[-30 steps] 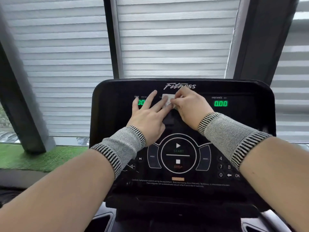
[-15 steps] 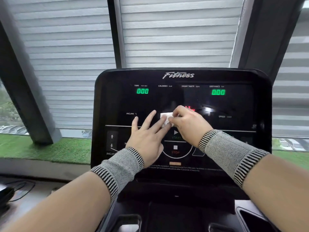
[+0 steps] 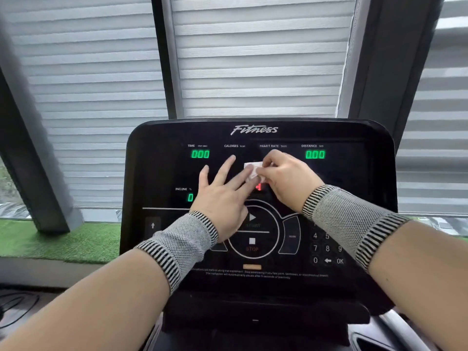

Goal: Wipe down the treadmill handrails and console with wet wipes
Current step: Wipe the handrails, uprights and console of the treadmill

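1. The console (image 3: 162, 173) stood upright before the person, its dark panel lit with green readouts along the top row and an incline readout at left.
2. The wet wipe (image 3: 253, 169), a small folded white pad, lay against the panel at its upper middle, between the calories and heart-rate labels and just above a red indicator.
3. The right hand (image 3: 286, 178) gripped the wipe: its fingers (image 3: 269, 164) were curled and pinched the right edge of the pad. This grip likely served to steer the pad across the glass.
4. The left hand (image 3: 222, 193) lay flat and spread on the panel, holding nothing. Its fingertips (image 3: 249, 168) touched the left edge of the wipe, apparently to press the pad against the surface so that it made full contact.
5. Both wrists wore striped knitted wristbands (image 3: 347, 219).
6. The start and stop controls (image 3: 252, 233) sat near the left palm; a firm press there could trigger the machine.
7. The handrails were barely in view at the lower right, so their condition could not be judged.
8. Judged from the layout, console wiping was under way, with the keypad (image 3: 326, 248) and lower text area to follow.
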Demonstrator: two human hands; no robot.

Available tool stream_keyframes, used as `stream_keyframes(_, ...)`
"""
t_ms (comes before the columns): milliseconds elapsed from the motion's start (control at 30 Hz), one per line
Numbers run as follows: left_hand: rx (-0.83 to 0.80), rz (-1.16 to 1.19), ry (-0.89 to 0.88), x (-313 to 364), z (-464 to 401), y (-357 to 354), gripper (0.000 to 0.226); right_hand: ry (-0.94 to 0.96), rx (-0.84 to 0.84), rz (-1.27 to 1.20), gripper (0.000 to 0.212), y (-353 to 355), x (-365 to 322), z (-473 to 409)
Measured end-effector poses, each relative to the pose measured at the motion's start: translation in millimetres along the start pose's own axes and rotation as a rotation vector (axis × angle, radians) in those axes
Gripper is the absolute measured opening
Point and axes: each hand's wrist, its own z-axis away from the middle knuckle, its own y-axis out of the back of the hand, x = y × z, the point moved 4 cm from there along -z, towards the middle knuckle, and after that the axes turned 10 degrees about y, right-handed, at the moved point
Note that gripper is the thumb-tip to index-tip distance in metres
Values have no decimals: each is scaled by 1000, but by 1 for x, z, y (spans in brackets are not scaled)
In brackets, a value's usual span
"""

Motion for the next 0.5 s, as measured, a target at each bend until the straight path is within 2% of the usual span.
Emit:
stream_keyframes(233,56,36,16,-13,-36,18,64,-73,-27,43,18,10,18,-33)
stream_keyframes(500,55,91,-17,12,-49,23,63,-172,-14,11,18,22,40,-15)
